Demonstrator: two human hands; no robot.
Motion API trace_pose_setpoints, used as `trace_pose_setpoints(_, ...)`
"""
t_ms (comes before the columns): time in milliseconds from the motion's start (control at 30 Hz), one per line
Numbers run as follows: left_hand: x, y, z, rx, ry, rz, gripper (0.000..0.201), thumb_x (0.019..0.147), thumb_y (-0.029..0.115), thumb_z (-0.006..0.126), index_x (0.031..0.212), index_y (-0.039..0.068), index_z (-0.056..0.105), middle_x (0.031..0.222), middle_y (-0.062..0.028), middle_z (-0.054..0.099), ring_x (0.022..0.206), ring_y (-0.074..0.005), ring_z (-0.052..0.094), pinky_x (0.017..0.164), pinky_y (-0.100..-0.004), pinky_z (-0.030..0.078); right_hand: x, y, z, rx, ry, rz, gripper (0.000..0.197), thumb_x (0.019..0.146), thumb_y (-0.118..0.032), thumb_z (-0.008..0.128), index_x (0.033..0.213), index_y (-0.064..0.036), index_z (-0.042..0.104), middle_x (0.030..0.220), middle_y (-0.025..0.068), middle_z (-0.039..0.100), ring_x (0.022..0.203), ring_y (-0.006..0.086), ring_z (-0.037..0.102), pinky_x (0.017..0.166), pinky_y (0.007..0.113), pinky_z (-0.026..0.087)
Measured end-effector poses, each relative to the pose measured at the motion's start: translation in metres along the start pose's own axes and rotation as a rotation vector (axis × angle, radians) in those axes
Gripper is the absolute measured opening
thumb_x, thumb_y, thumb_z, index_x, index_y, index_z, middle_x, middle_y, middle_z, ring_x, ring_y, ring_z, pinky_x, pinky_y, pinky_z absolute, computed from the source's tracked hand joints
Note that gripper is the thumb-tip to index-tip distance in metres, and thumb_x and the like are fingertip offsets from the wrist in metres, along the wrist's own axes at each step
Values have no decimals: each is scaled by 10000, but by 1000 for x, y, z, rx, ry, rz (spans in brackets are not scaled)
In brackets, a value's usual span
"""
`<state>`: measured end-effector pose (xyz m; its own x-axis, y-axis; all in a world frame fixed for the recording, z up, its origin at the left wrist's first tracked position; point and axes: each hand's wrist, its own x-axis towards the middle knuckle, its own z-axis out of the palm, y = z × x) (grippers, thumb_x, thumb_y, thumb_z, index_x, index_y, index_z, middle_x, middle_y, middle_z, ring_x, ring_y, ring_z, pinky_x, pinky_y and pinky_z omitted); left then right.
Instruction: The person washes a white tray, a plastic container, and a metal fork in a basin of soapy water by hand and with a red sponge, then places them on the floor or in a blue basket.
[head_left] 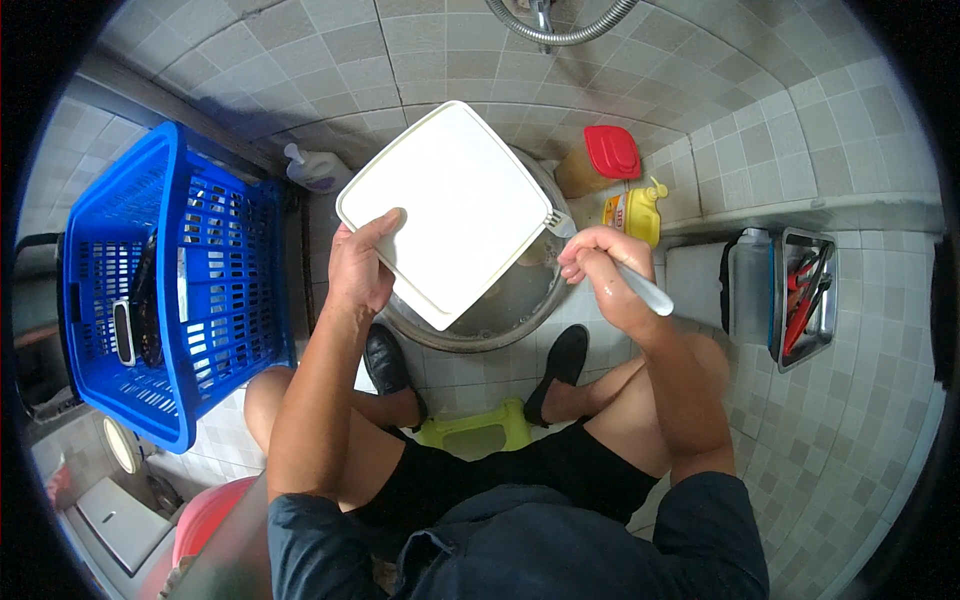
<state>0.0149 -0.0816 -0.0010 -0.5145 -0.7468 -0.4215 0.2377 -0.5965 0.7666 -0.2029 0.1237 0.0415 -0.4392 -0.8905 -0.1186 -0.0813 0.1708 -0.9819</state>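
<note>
My left hand (365,262) grips the lower left edge of a white, rounded-square plastic lid (450,210), thumb on its upper face. The lid is tilted and hangs over a round grey basin (470,340) with cloudy water in it, hiding much of the basin. In my right hand (612,268) is a fork (648,292) with a pale handle. Its tines sit at the lid's right corner; whether they touch it I cannot tell. Drops of water show on my right hand.
A blue basket (185,300) with dark utensils stands left, a pump bottle (318,170) behind it. Right of the basin are a red-lidded container (600,160) and yellow bottle (632,212). A metal tray (805,300) with red-handled tools lies farther right. A green stool (475,430) is beneath me.
</note>
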Motion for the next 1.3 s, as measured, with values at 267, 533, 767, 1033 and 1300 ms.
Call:
trace_pose_setpoints(267,-5,-2,3,-73,-15,16,503,900,7,625,1372,-40,457,1270,-240,597,1175,-335,614,1036,-475,500,2,4,16,367,35,246,184,912,-52,485,912,52,637,853,144,675,738,206,665,678,322,561)
trace_pose_setpoints(533,-2,-5,-2,-67,62,35,581,904,61,659,1419,-20,401,1333,-238,547,1216,-339,583,1065,-472,477,-11,7,41,500,-37,240,197,901,-61,461,920,62,614,879,192,673,737,256,674,682,375,580)
trace_pose_setpoints(767,3,-8,-4,-149,45,57,530,899,23,661,1384,-9,449,1314,-196,576,1203,-316,587,1073,-447,467,-20,9,56,503,-89,237,198,906,-74,460,919,55,610,879,196,676,731,256,672,683,376,580)
trace_pose_setpoints(1033,-5,-7,6,-91,43,43,496,913,22,637,1376,-13,463,1292,-184,592,1187,-294,595,1057,-449,472,22,20,13,478,193,153,228,923,-126,446,921,40,603,887,191,675,730,252,677,680,384,598)
trace_pose_setpoints(1300,1,-13,-1,-67,79,77,464,931,13,598,1374,-33,468,1293,-197,583,1190,-295,587,1078,-448,442,-19,15,60,592,-31,306,184,887,-74,459,905,49,593,881,227,677,736,298,684,698,423,589)
